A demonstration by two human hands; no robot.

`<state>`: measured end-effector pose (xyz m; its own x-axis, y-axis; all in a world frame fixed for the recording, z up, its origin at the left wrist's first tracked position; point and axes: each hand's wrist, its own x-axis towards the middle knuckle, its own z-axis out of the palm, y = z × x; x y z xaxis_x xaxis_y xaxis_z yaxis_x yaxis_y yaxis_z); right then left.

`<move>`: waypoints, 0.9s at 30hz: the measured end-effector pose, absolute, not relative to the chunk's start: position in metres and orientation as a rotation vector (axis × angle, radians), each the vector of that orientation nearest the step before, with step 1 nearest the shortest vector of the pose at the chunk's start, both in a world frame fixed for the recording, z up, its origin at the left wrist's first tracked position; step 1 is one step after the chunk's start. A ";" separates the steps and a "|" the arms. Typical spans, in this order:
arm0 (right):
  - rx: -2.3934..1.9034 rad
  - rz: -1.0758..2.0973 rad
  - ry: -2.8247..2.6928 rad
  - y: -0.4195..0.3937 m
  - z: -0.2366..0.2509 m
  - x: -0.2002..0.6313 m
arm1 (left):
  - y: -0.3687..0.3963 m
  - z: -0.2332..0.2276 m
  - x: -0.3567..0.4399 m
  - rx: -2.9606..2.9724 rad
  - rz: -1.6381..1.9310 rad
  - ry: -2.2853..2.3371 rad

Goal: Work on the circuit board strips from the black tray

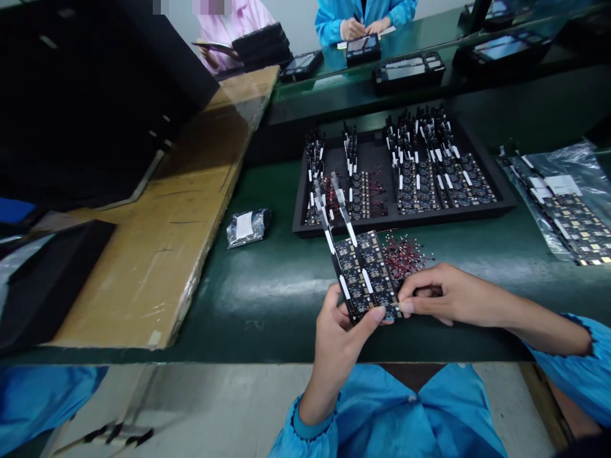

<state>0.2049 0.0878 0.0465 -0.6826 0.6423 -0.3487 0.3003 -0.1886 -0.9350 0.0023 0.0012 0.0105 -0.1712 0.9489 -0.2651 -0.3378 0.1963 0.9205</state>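
Observation:
My left hand (341,340) grips the lower edge of a black circuit board panel (360,270), thumb on its face. Flat flex cables with white labels and clear ends stick up past the panel's upper left. At the panel's lower right corner my right hand (443,294) is closed in a pinch, fingertips touching the edge. Whatever lies between those fingertips is too small to name. Just behind, a pile of small red-and-black wired parts (405,254) lies on the green bench (267,292). Beyond it, a black foam tray (334,228) holds several rows of similar panels, some with red wires.
A small silver bag (248,227) lies left of the tray. Bagged panels (570,210) rest at the right. A cardboard sheet (191,229) and a large black case (86,95) take up the left. Across the bench, a person in blue sleeves (329,22) writes; another wears pink.

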 end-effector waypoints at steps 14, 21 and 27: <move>-1.285 1.404 -1.720 0.112 0.062 0.226 | -0.003 -0.006 0.001 0.768 1.214 1.212; -0.953 1.814 -1.523 0.101 0.048 0.195 | -0.008 -0.013 -0.002 0.934 1.060 1.141; -0.875 1.789 -1.557 0.092 0.039 0.195 | 0.008 -0.008 -0.001 0.969 1.362 1.268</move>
<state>0.1946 0.0917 0.0387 -0.5997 0.7951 -0.0905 -0.0202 -0.1281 -0.9916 -0.0009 0.0080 -0.0078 -0.1825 0.9806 -0.0718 -0.1413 0.0461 0.9889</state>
